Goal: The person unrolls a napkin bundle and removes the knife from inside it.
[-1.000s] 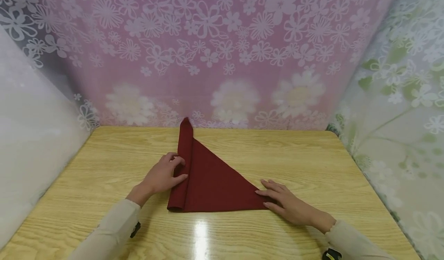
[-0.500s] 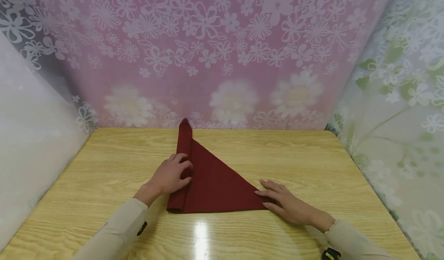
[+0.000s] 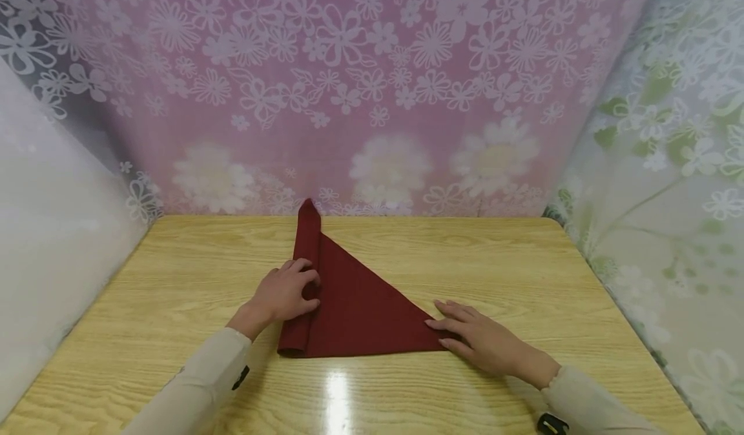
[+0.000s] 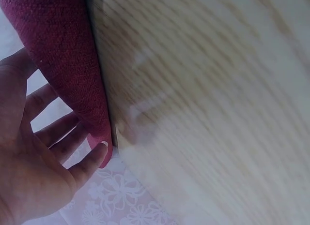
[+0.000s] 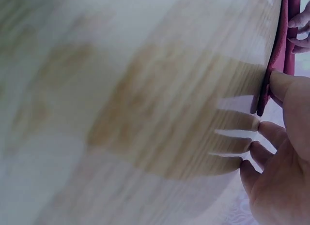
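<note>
On the table lies a dark red cloth (image 3: 360, 312); its left side is a thick roll and the rest is a flat triangle narrowing to the right. My left hand (image 3: 285, 293) holds the roll about halfway along, fingers curved over it and thumb at its right side. In the left wrist view, the thumb and fingers of that hand (image 4: 43, 142) meet the textured roll (image 4: 63, 55). The right hand (image 3: 485, 341) rests on the triangle's right corner, its fingers stretched out. The right wrist view has its thumb touching the cloth edge (image 5: 276, 55), other fingertips on the table.
The wood-grain table (image 3: 465, 261) has a bright light reflection near the front. Behind it hangs a pink flowered curtain (image 3: 378, 99). A pale sheet (image 3: 52, 215) borders the left and a flowered one (image 3: 668, 183) the right. The roll's far tip reaches the table's back edge.
My left hand has shifted slightly right and settled further over the roll, its fingers reaching across it. The right hand stays at the corner, and the cloth keeps its shape.
</note>
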{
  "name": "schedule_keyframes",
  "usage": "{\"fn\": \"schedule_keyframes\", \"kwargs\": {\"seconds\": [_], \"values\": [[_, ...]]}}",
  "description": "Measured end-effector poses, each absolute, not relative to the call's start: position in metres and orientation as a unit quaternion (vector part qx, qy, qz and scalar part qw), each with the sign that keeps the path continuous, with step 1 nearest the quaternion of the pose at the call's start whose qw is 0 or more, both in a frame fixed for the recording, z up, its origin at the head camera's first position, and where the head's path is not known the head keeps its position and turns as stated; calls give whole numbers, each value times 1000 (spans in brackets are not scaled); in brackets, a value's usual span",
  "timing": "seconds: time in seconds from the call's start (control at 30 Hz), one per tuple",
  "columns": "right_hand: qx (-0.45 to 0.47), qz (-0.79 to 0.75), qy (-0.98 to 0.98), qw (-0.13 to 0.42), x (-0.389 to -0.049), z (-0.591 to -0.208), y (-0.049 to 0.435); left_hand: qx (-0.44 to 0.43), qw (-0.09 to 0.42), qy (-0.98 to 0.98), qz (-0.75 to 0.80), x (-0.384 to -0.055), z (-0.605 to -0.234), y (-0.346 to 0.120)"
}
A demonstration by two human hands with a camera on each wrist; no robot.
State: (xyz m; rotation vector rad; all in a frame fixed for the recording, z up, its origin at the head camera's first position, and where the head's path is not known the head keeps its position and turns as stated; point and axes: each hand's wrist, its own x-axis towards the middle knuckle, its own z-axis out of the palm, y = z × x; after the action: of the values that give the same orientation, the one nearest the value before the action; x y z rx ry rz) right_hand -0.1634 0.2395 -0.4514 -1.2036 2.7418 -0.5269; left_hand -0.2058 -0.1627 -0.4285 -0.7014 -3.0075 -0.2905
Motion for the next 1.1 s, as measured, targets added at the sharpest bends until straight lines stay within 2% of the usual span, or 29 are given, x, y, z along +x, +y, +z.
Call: {"fn": "schedule_keyframes", "kwargs": {"seconds": [0.9,1.1], "values": [[-397,-236,885,56,-164,-454,240,-214,38,-966,-140,-208,-437,-172],[-404,-243,881,45,-163,-454,239,-205,24,-962,-178,-209,-439,-177]]}}
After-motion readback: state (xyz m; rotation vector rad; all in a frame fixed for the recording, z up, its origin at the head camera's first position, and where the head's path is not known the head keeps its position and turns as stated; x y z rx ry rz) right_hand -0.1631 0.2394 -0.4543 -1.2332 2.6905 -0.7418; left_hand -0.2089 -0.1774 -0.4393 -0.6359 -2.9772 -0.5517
